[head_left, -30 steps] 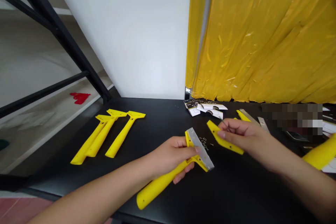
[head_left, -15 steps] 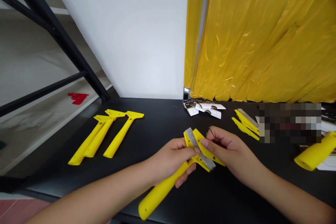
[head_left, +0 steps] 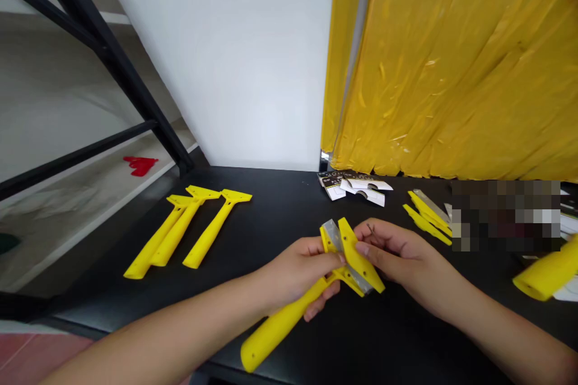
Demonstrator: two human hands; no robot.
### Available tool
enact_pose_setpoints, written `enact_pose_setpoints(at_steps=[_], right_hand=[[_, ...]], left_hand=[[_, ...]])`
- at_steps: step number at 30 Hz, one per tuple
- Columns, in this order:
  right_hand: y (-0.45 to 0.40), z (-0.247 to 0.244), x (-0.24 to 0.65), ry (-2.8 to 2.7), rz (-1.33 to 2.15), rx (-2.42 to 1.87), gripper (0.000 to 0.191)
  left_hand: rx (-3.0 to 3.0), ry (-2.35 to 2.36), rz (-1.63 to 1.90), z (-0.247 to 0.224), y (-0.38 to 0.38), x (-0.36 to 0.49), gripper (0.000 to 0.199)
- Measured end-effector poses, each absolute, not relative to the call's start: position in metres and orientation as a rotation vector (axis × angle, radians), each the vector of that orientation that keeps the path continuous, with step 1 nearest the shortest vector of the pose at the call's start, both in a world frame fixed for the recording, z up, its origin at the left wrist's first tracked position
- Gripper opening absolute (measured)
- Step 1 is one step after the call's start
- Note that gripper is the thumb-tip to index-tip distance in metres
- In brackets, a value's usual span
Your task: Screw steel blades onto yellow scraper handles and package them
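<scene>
My left hand (head_left: 311, 274) grips a yellow scraper (head_left: 277, 334) just below its wide head, thumb resting on the grey metal blade (head_left: 333, 233) that lies along the head. The handle slants down toward the front edge. Between the thumb and fingers of my right hand (head_left: 391, 249) is a yellow cover plate (head_left: 361, 258) with small holes, tilted over the blade. A thin dark pin-like piece (head_left: 371, 231) also shows by the right fingers; its kind is unclear. Whether the plate touches the blade I cannot tell.
Several yellow scraper handles (head_left: 212, 228) lie on the black tabletop (head_left: 271, 216) at left. Cardboard sleeves (head_left: 365, 191) lie at the back. Loose yellow plates (head_left: 427, 222) and another yellow handle (head_left: 546, 271) are at right, beside a blurred patch. A black metal frame (head_left: 121, 66) stands left.
My right hand has turned the cover plate closer in line with the scraper head. The view has shifted slightly; my left hand keeps its grip.
</scene>
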State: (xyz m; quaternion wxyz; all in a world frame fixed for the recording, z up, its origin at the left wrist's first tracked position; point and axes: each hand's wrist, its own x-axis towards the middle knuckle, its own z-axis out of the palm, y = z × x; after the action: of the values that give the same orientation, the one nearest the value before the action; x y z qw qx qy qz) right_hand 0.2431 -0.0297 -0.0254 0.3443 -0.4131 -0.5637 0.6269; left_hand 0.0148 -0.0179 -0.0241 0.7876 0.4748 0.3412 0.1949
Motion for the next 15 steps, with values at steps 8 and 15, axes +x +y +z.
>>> enact_pose_setpoints(at_steps=[8, 15], right_hand=[[-0.028, -0.038, 0.242, -1.515, 1.535, -1.109, 0.039], [-0.025, -0.036, 0.24, -1.403, 1.684, -1.089, 0.045]], left_hand=[[1.003, 0.67, 0.421, -0.027, -0.018, 0.015, 0.021], [1.005, 0.667, 0.428, -0.026, -0.018, 0.016, 0.022]])
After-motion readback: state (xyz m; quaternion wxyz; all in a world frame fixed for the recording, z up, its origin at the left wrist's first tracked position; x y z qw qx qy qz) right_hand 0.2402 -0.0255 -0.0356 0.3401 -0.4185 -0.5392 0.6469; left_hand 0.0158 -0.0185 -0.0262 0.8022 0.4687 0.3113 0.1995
